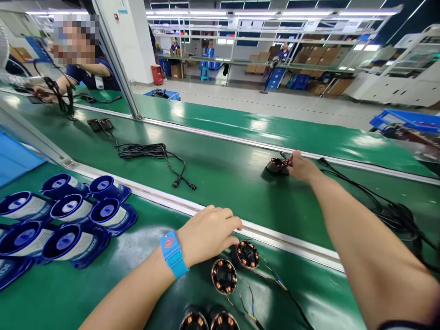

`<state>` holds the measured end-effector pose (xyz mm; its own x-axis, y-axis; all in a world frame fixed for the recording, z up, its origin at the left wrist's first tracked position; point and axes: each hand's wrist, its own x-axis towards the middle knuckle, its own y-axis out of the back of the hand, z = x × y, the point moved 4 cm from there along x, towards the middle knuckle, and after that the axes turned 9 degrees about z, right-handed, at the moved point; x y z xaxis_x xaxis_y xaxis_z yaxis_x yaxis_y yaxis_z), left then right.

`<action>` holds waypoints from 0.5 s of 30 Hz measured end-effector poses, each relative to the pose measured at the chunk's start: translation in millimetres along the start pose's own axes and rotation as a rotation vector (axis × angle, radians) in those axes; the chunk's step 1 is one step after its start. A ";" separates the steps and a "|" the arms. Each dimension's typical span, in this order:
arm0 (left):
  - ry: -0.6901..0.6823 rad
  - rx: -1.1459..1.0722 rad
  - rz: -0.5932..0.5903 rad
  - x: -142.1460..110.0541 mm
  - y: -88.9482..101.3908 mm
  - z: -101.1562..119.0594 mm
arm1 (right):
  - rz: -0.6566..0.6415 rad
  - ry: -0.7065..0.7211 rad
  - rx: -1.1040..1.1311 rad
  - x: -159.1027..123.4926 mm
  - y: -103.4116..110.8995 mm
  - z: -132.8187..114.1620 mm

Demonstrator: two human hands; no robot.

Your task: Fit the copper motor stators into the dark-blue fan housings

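Note:
Out on the green belt, my right hand (303, 167) pinches one of a pair of copper-wound motor stators (276, 165), with a black cable running off to the right. My left hand (211, 231), with a blue wrist strap (173, 253), lies palm down by the near metal rail, thumb apart from its fingers. Just below its thumb stands another wound stator (247, 255), and I cannot tell if they touch. Beside that is a second stator (224, 276) with thin coloured wires. Two more wound stators (193, 319) are cut off by the bottom edge.
Several blue cup-shaped housings (70, 207) with white labels stand at the left. A coiled black cable (142, 150) with connectors lies on the belt, and more cable (395, 213) lies at right. Metal rails (165, 195) edge the belt. Across it, a person (92, 75) handles cables.

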<state>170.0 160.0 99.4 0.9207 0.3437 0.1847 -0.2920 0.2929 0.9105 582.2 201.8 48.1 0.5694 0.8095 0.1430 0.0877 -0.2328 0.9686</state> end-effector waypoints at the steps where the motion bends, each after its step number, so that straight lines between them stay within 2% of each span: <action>1: 0.004 0.001 0.001 -0.2 1.9 -1.5 | -0.048 0.016 0.018 -6.6 2.7 2.1; 5: 0.028 -0.005 0.011 -1.7 13.9 -7.0 | -0.193 0.025 0.091 -30.2 5.9 0.5; 9: 0.064 -0.023 0.053 -6.3 29.2 -10.1 | -0.213 -0.066 0.025 -36.1 1.5 -15.7; 12: 0.073 -0.027 0.116 -11.2 41.8 -12.1 | -0.157 -0.145 -0.081 -37.5 5.6 -33.9; 15: 0.095 -0.018 0.199 -15.3 53.0 -13.9 | -0.203 -0.089 -0.075 -53.0 13.6 -65.5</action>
<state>136.8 182.7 139.7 0.8163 0.4785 0.3235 -0.4706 0.2264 0.8528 499.7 191.0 67.0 0.6164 0.7842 -0.0718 0.1487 -0.0264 0.9885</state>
